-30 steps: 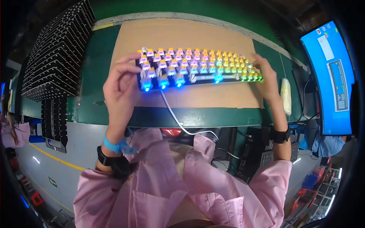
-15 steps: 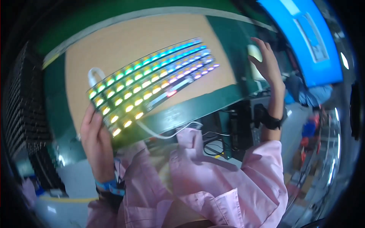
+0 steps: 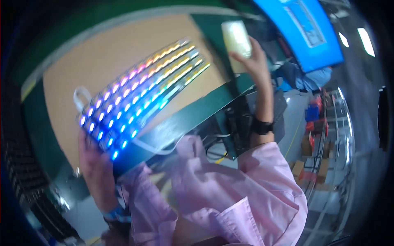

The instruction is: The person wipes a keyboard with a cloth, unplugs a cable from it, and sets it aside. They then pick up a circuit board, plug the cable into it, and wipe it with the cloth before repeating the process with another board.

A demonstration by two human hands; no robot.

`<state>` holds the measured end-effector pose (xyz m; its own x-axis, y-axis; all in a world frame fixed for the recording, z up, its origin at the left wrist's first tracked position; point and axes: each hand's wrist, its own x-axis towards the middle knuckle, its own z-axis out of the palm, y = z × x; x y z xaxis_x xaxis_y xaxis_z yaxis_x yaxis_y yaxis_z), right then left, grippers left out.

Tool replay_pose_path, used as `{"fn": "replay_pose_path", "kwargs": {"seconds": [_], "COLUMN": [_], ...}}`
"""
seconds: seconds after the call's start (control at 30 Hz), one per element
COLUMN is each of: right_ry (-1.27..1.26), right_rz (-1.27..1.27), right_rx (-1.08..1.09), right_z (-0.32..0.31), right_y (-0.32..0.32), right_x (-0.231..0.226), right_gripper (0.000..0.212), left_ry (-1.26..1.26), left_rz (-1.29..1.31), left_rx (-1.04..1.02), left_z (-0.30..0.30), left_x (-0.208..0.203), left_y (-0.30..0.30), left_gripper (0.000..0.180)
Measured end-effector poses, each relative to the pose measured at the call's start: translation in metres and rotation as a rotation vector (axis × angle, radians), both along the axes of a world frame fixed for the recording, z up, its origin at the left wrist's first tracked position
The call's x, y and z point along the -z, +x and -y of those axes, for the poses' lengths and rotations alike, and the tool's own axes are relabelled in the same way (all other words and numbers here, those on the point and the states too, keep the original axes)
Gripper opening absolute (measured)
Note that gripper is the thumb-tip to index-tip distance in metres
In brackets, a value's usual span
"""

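A keyboard without keycaps, its rows of switches glowing blue, purple and yellow, lies slanted in front of me, its left end lower. My left hand is closed on the keyboard's lower left corner; motion smears its fingers. Farther off to the right, my right hand has its thumb and fingers around a pale yellow, block-shaped thing with a shiny face. What exactly this block is I cannot make out. A white cable runs from beneath the keyboard's near edge toward my lap.
Under the keyboard is a tan board on a green work surface. A white cable loop stands beyond the keyboard's left end. A large blue panel is at the far right; dark stacked trays rise at the left.
My right hand, open beside the pale yellow block before, now has its fingers around it. The keyboard's lights changed colour. The whole view has shifted, moving the scene leftward.
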<state>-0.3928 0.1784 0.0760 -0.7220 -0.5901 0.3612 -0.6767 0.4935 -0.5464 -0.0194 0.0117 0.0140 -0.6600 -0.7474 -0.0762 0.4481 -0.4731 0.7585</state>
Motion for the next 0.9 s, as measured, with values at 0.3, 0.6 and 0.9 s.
{"fn": "replay_pose_path", "kwargs": {"seconds": [0.3,0.6,0.9], "right_ry": [0.712,0.901,0.039], "right_rz": [0.164,0.574,0.096], "right_rx": [-1.03,-1.206,-0.571], "right_z": [0.028,0.016,0.053], "right_y": [0.144,0.125,0.166], "right_x": [-0.041,-0.03,-0.041], "right_gripper": [0.045,0.038,0.068], "left_ry": [-0.05,0.109,0.108], "left_rz": [0.125,0.135,0.016], "left_rx": [-0.016,-0.073,-0.047], "left_z": [-0.004,-0.002,0.003], "left_x": [-0.002,-0.003,0.007], "left_y": [-0.001,0.001,0.006], "left_gripper": [0.079,0.078,0.066]}}
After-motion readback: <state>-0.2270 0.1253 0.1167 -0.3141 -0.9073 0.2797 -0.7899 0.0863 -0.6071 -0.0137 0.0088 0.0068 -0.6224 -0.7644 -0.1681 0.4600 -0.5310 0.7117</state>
